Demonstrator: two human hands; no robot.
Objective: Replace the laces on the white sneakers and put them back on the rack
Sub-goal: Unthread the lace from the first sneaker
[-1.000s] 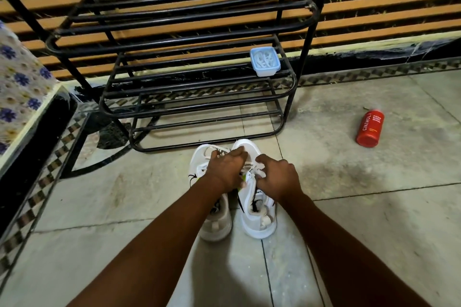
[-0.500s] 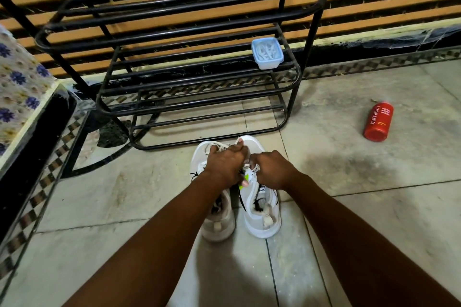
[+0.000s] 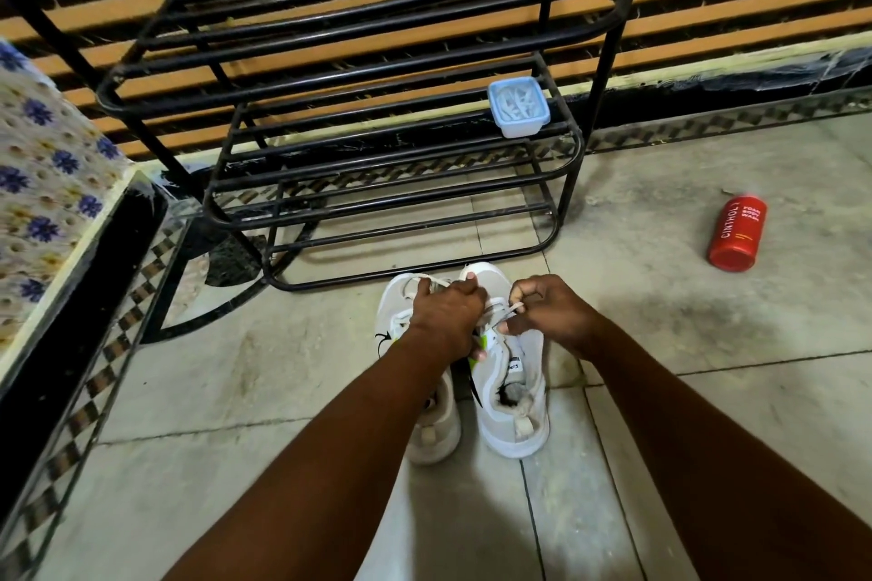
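Two white mesh sneakers (image 3: 514, 396) stand side by side on the tiled stone floor (image 3: 708, 392), toes near the bottom rail of the black tubular metal rack (image 3: 358, 57). The left hand (image 3: 446, 316) curls around a flat white lace (image 3: 512, 308) on the right-side shoe, and the right hand (image 3: 552, 316) pinches it.

Your left hand (image 3: 446, 314) and right hand (image 3: 552, 314) work bare. Both forearms (image 3: 339, 448) run bare to the frame's lower edge.
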